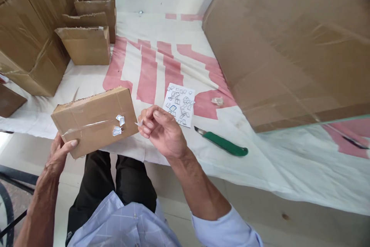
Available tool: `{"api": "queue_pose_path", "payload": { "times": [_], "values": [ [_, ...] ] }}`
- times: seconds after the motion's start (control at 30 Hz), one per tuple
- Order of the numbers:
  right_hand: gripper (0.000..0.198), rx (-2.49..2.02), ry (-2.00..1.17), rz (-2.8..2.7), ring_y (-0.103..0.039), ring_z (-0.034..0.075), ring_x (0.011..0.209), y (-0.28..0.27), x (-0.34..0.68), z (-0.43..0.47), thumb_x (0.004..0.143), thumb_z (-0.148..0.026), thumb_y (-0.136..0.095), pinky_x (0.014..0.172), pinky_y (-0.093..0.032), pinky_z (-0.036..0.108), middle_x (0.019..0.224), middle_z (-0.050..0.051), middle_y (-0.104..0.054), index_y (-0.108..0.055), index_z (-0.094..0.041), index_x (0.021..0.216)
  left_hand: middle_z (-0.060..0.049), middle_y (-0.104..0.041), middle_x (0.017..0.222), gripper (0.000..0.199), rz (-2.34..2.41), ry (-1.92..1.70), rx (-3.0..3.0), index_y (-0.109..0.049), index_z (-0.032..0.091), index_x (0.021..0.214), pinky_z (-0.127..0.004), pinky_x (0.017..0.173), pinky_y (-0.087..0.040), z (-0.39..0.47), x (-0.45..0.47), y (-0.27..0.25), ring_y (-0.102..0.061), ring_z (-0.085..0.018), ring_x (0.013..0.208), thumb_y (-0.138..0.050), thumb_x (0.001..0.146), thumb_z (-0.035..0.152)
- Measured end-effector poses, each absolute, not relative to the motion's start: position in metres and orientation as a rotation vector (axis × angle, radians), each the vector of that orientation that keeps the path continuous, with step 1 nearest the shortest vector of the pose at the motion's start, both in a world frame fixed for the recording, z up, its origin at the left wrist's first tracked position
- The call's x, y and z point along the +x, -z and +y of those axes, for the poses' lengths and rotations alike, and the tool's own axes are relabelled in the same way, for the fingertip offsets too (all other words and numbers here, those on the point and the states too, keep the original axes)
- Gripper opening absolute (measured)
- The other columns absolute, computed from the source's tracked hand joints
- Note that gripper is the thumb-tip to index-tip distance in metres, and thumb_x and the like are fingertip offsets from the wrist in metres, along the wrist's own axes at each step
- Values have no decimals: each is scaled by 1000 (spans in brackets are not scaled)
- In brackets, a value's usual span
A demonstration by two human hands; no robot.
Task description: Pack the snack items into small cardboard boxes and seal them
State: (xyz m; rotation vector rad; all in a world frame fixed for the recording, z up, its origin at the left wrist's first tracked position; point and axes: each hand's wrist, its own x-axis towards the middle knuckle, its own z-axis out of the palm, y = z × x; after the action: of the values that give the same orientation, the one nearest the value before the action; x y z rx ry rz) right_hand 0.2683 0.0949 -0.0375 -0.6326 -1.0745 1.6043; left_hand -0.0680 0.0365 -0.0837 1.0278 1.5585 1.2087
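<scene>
Left hand [58, 154]: your thumb and fingers grip the cardboard box [95, 123] near its lower-left corner.
Right hand [160, 127]: your curled fingers pinch a white scrap [138, 123] beside it.
Cardboard box: tilted, over the white cloth's [283, 166] near edge.

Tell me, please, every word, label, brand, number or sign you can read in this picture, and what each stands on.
There is no text that I can read.
Small box in the left hand: blue-edged white pieces, no legible writing.
White sheet: small outlined shapes, too small to make out.
Tablecloth: large pink shapes, not readable as words.
</scene>
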Motion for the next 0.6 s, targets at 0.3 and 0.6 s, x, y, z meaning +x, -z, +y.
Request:
{"api": "queue_pose_path", "payload": {
  "times": [0.3,0.6],
  "values": [
    [30,-419,-1476,-1288,-56,19,71,44,244,83,103,-52,-64,73,-56,38,74,0,-57,-67,-27,88,-10,-61,155,100,1563,-1495,1303,-53,37,155,-48,106,-59,34,-47,65,-60,-39,142,-99,67,51],
    [17,-340,-590,-2003,-66,24,105,49,196,44,100,-9,-59,94,-57,43,120,12,-77,-69,-21,95,-9,-43,167,34,1688,-1425,1827,-79,32,125,-60,131,-37,15,-36,67,-43,-38,159,-75,98,52]
  ]
}}
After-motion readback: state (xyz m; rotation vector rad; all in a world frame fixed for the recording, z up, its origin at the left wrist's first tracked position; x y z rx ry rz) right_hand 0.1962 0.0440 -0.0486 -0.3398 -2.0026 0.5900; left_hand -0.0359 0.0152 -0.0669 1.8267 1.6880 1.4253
